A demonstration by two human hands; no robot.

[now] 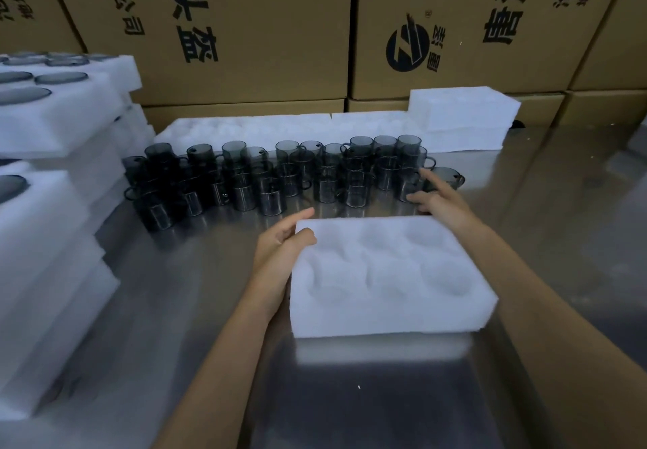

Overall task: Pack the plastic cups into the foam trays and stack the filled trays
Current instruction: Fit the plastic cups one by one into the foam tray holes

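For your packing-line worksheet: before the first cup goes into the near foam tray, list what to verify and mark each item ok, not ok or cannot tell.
1. White foam tray flat on the shiny metal table: ok.
2. Tray pockets free of cups: ok.
3. Left hand steadies the tray's left edge, thumb on top: ok.
4. Right hand, fingers straight, has reached the dark translucent handled plastic cups: ok.
5. A cup gripped: not ok.
6. Cups undamaged: cannot tell.
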